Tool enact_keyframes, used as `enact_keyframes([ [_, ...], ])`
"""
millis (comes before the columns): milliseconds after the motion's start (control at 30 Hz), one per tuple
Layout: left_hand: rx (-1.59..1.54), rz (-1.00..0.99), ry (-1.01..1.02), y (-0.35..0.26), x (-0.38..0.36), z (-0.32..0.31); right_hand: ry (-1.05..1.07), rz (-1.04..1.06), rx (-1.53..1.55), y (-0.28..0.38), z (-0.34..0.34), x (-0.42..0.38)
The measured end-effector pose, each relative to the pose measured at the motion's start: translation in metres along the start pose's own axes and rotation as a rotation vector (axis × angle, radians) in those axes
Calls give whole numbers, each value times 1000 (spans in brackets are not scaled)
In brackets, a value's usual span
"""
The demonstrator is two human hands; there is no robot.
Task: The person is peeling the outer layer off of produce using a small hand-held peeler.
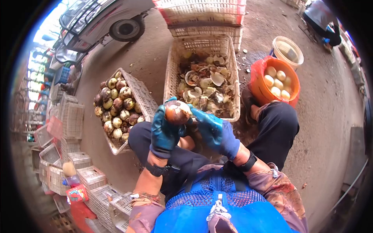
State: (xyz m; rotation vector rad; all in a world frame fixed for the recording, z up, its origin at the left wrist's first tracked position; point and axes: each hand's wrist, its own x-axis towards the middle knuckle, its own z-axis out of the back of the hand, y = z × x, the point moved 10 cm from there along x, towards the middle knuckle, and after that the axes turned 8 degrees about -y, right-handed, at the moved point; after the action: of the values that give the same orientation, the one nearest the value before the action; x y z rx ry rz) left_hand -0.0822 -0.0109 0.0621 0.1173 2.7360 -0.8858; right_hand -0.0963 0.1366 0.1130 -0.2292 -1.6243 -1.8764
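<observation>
My left hand, in a blue-green coated glove, is closed around an onion with brown, partly torn skin. My right hand, gloved the same way, comes in from the right with its fingers drawn together and the tips at the onion's right side. Whatever those fingers may hold is hidden. Just beyond both hands stands a crate with onion skins and scraps. Left of it, a tilted crate is full of unpeeled onions.
An orange bucket holds several peeled onions beside my right knee. Behind it stands a white bucket. Stacked crates rise at the back, and more crates line the left. A vehicle and another person are farther off.
</observation>
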Motion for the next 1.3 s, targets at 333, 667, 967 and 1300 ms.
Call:
enact_keyframes([
  [333, -117, 162, -237, 61, 40, 27, 80, -37, -451, -23, 21, -11],
  [667, 80, 92, -394, 64, 42, 51, -24, -265, -98, -65, 10, -24],
  [967, 123, 38, -447, 61, 40, 56, 175, -130, -415, -50, 5, -27],
  [1300, 308, -108, -378, 47, 35, 49, 325, -165, -712, -66, -5, -35],
])
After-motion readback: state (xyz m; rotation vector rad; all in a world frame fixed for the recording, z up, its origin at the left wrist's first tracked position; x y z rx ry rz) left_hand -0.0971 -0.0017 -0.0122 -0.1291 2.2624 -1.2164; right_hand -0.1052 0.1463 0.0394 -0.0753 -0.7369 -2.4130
